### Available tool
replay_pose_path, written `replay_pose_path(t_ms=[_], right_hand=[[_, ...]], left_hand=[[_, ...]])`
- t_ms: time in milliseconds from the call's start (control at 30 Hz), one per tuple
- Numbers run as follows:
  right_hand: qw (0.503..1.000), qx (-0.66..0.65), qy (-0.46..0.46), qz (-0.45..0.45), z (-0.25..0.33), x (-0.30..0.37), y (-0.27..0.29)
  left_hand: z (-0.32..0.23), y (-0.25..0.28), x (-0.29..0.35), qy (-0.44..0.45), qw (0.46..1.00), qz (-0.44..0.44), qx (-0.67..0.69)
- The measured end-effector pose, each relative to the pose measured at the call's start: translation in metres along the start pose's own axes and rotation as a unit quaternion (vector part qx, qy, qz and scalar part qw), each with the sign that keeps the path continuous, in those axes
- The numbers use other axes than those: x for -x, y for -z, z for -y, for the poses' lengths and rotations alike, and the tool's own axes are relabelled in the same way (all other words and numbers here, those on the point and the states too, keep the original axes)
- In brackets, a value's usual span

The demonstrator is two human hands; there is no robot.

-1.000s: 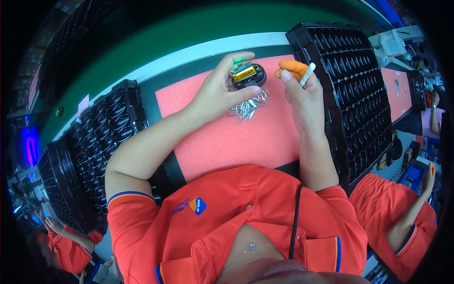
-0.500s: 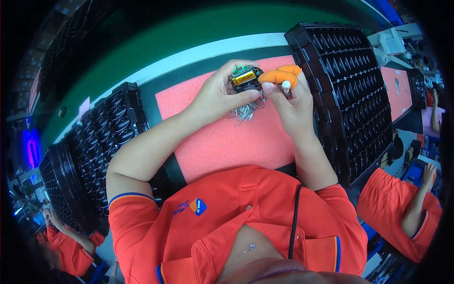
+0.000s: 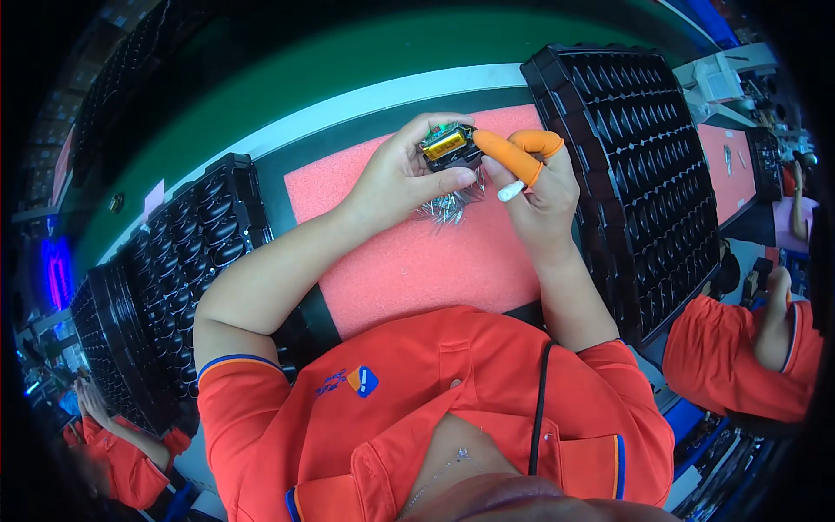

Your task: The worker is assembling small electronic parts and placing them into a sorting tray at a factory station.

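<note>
My left hand (image 3: pixel 407 174) is closed around a small black electronic unit (image 3: pixel 450 157) with a yellow block in its open top. Orange finger cots cover two fingers of my right hand (image 3: pixel 544 196). One covered fingertip touches the right end of the unit. A short stick with a rounded white end (image 3: pixel 511 191) pokes out from between the right fingers; the rest of it is hidden in the hand. Under both hands, a heap of thin metal pins (image 3: pixel 448 207) lies on a pink foam mat (image 3: pixel 417 270).
A stack of black moulded trays (image 3: pixel 644 174) stands close by my right forearm. More black trays (image 3: pixel 196 226) are at the left. A green conveyor-like surface (image 3: pixel 348 52) with a pale rail (image 3: pixel 383 97) runs beyond the mat. Co-workers in orange shirts (image 3: pixel 739 352) sit on both sides.
My right index finger has straightened toward the unit, and the stick's white end has swung down and left. The unit has tilted slightly. The co-worker at right has shifted.
</note>
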State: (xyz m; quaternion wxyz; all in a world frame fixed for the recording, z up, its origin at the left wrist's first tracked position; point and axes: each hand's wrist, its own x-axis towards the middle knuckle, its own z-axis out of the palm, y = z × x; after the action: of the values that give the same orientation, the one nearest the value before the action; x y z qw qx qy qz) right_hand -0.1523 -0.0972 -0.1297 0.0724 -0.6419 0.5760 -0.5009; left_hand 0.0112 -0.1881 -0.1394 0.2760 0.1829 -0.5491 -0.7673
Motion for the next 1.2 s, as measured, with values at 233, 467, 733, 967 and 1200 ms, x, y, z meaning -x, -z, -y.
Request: replay_pose_path(t_ms=[233,467,733,967,1200], right_hand=[[0.998,-0.045,-0.032,0.003,0.004,0.003,-0.001],[0.989,-0.109,-0.092,-0.032,0.007,0.017,-0.019],[0.997,-0.047,-0.058,0.005,0.003,0.017,-0.014],[0.804,-0.567,-0.159,-0.081,-0.001,-0.014,0.016],[0.545,-0.808,-0.223,-0.031,-0.005,-0.026,-0.007]], left_hand=[[0.000,0.000,-0.001,-0.007,1.000,0.005,-0.013],[-0.002,-0.001,0.001,-0.005,0.999,-0.016,-0.034],[0.000,-0.001,0.004,0.016,0.996,-0.040,-0.075],[-0.006,-0.010,0.009,0.055,0.993,0.015,-0.107],[-0.005,-0.009,0.011,0.019,0.982,0.060,-0.176]])
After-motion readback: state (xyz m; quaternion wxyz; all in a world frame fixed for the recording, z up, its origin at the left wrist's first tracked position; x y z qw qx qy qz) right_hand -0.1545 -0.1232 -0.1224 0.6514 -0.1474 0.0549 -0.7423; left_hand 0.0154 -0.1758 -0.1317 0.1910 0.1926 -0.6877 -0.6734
